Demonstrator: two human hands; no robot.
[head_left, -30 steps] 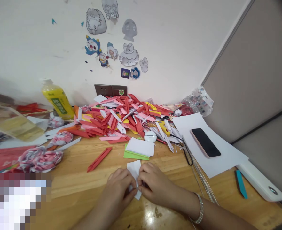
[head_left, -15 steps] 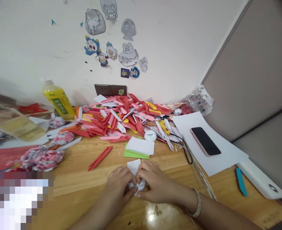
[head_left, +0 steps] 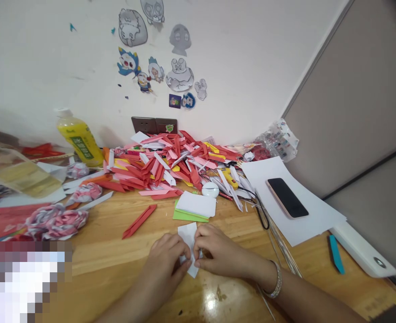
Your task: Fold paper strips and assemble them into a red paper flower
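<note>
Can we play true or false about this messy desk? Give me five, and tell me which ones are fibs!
1. The left hand and right hand both touch a small white paper. True.
2. The phone lies on green paper. False: the phone lies on large white paper.
3. A folded red paper lies apart from the colorful pile. True.
4. The yellow bottle has no cap. False: the yellow bottle has a white cap.
5. A shiny bracelet is around the right wrist. True.
</note>
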